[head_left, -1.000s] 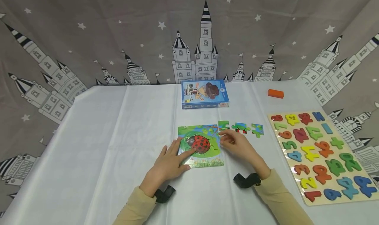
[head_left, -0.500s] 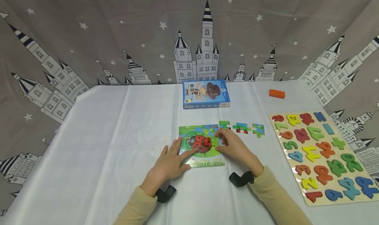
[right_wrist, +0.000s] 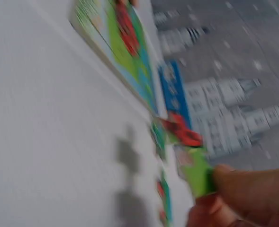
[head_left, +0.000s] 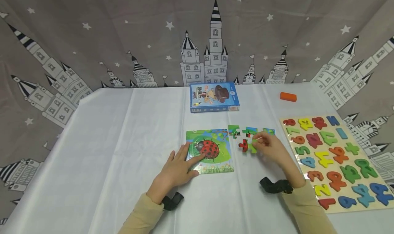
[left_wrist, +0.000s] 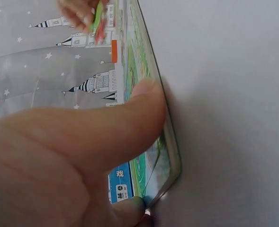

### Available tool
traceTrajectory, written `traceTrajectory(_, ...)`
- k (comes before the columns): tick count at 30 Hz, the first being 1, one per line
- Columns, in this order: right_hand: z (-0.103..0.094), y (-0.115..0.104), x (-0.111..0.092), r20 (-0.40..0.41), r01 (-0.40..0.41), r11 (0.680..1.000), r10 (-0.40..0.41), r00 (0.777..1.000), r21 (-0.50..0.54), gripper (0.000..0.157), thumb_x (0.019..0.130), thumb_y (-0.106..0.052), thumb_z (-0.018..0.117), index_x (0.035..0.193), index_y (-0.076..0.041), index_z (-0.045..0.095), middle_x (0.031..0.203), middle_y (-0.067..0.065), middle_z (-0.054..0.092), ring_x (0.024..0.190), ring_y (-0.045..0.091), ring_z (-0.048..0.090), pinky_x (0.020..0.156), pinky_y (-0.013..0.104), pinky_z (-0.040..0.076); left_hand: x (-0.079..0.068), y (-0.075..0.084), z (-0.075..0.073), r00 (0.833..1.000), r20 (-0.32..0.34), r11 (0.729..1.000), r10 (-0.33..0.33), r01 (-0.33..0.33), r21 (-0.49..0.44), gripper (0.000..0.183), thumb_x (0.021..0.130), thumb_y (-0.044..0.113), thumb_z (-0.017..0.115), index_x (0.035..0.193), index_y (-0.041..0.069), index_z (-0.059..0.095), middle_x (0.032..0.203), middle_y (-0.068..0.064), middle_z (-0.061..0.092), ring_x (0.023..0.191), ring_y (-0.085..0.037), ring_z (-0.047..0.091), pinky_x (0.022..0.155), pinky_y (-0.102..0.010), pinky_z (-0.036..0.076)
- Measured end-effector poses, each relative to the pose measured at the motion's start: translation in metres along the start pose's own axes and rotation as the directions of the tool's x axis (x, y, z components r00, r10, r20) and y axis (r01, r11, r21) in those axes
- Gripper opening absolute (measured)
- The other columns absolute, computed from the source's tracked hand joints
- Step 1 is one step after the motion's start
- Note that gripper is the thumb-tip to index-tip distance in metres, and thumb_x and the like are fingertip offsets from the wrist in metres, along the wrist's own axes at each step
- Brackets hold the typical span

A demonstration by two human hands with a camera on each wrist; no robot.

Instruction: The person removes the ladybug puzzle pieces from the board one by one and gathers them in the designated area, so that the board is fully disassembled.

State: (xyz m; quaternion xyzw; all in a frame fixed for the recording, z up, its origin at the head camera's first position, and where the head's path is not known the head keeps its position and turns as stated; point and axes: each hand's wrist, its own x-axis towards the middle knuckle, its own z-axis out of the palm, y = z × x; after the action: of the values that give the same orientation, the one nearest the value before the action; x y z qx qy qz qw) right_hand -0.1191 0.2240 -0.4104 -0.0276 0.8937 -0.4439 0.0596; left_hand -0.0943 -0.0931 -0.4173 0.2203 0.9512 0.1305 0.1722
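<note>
A ladybug puzzle (head_left: 226, 167) lies flat on the white cloth in front of the person. The left hand (head_left: 175, 169) rests spread on its left side, index finger reaching across toward the ladybug. In the left wrist view the thumb (left_wrist: 130, 113) touches the puzzle's near edge. To the right of it, the right hand (head_left: 273, 151) pinches a red and green puzzle piece (head_left: 253, 146) between thumb and fingers, held above the cloth. The right wrist view shows the same puzzle piece (right_wrist: 198, 175), its shadow on the cloth beside it.
Beyond the right hand, loose puzzle pieces (head_left: 233, 128) lie in a row, one partly covered by the hand. A blue box (head_left: 214, 98) stands behind the puzzle. At the right are an orange block (head_left: 288, 96) and a wooden number board (head_left: 338, 210).
The right hand has gone from the puzzle's right edge back to the right, and the red and green piece now shows in its fingers. The left hand has stayed put.
</note>
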Motion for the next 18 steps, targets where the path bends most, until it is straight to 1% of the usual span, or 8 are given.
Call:
traceTrajectory(4, -0.036, 0.014, -0.011, 0.035, -0.093, 0.989, 0.098, 0.995, -0.115, 0.023, 0.088, -0.012, 0.058, 0.105, 0.004, 0.055, 0.08, 0.01, 0.055, 0.066, 0.019, 0.048, 0.053, 0.028, 0.038, 0.0, 0.0, 0.001, 1.0, 0.003, 1.0, 0.001, -0.001, 0.0, 0.054, 0.087, 0.04, 0.057, 0.137, 0.033, 0.039, 0.148, -0.021, 0.005, 0.135, -0.034, 0.009, 0.104, -0.054, 0.011)
traceTrajectory(7, -0.05, 0.023, -0.014, 0.041, -0.171, 0.964, 0.183, 0.982, -0.204, 0.023, 0.088, -0.014, 0.057, 0.104, 0.003, 0.055, 0.082, 0.012, 0.055, 0.069, 0.022, 0.048, 0.055, 0.03, 0.037, 0.001, -0.001, 0.001, 1.0, 0.01, 1.0, -0.006, 0.006, -0.001, 0.054, 0.087, 0.041, 0.057, 0.138, 0.034, 0.039, 0.149, -0.02, 0.004, 0.135, -0.034, 0.008, 0.104, -0.053, 0.01)
traceTrajectory(9, -0.052, 0.027, -0.014, 0.024, -0.216, 0.941, 0.23, 0.973, -0.26, 0.023, 0.088, -0.015, 0.057, 0.102, 0.002, 0.055, 0.083, 0.013, 0.055, 0.071, 0.024, 0.048, 0.057, 0.031, 0.037, 0.001, -0.001, 0.001, 1.0, 0.012, 1.0, -0.01, 0.01, 0.0, 0.054, 0.087, 0.041, 0.057, 0.138, 0.035, 0.038, 0.149, -0.019, 0.004, 0.135, -0.033, 0.008, 0.104, -0.053, 0.01)
traceTrajectory(13, -0.047, 0.027, -0.012, -0.035, -0.288, 0.905, 0.292, 0.956, -0.313, 0.023, 0.086, -0.016, 0.059, 0.1, 0.002, 0.055, 0.084, 0.017, 0.056, 0.072, 0.027, 0.049, 0.058, 0.033, 0.038, 0.001, -0.001, 0.0, 1.0, 0.015, 1.0, -0.013, 0.013, 0.003, 0.055, 0.087, 0.041, 0.056, 0.138, 0.035, 0.038, 0.149, -0.019, 0.004, 0.135, -0.033, 0.007, 0.105, -0.052, 0.01)
traceTrajectory(16, -0.042, 0.02, -0.013, -0.093, -0.324, 0.88, 0.311, 0.946, -0.348, 0.025, 0.085, -0.018, 0.061, 0.098, 0.003, 0.054, 0.082, 0.018, 0.057, 0.068, 0.027, 0.05, 0.055, 0.034, 0.039, 0.0, -0.002, -0.001, 1.0, 0.019, 1.0, -0.007, 0.007, 0.007, 0.055, 0.087, 0.041, 0.055, 0.138, 0.034, 0.037, 0.149, -0.019, 0.004, 0.135, -0.033, 0.007, 0.105, -0.052, 0.01)
traceTrajectory(18, -0.038, 0.014, -0.014, -0.134, -0.335, 0.865, 0.307, 0.942, -0.375, 0.027, 0.085, -0.018, 0.061, 0.099, 0.003, 0.054, 0.08, 0.017, 0.057, 0.065, 0.026, 0.05, 0.053, 0.033, 0.039, 0.0, -0.002, -0.001, 1.0, 0.025, 1.0, 0.003, -0.003, 0.014, 0.055, 0.088, 0.042, 0.054, 0.139, 0.034, 0.036, 0.149, -0.019, 0.003, 0.135, -0.033, 0.007, 0.105, -0.052, 0.01)
